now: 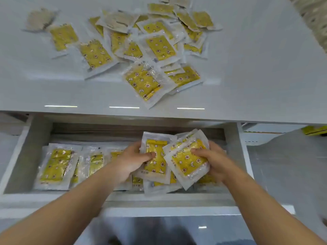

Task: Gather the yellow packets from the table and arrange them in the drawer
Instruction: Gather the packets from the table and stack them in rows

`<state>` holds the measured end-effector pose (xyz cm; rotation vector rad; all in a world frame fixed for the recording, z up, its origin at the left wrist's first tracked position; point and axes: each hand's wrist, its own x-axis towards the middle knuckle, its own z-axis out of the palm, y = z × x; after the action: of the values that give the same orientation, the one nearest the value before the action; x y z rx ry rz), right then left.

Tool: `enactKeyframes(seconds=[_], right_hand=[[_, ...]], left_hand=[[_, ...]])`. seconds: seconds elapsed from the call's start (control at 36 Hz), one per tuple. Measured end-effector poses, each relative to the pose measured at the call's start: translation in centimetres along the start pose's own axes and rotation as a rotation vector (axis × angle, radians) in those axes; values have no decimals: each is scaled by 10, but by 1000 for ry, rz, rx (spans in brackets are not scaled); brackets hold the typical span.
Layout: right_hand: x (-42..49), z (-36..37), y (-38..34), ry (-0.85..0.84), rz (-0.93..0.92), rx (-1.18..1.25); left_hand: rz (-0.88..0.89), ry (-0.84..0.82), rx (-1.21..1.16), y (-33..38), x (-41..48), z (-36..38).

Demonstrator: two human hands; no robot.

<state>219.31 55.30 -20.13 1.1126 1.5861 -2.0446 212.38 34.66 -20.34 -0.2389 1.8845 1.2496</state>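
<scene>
Down in the open drawer (26, 156), the left hand (131, 161) pinches one yellow packet (155, 167), thumb on top. The right hand (215, 160) grips a small fanned bunch (187, 161). My guess is they're being squared up to lie beside the row (54, 165) already flat at the drawer's left. Plenty more packets sit in a loose heap (155, 46) on the counter (256, 68), well apart from the hands. The counter is pale and glossy, catching bright streaks of light (123, 107). The floor (159, 227) below shines too.
</scene>
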Motion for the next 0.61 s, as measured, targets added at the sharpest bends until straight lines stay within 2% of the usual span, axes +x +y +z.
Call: enactKeyframes(seconds=[0.11,0.31,0.44,0.61], right_hand=[[25,-14,0,-127,-6,-197],[48,-17,-14,-270,-30,-641],[55,-19,-9,-265,-87,-791],[51,-32,-20,-277,-121,-987]], left_hand=[[172,-32,206,-5,23,-3],[325,-55,519,1,37,3],[338,-122,802,-7,45,13],[286,-115,856,-9,50,8]])
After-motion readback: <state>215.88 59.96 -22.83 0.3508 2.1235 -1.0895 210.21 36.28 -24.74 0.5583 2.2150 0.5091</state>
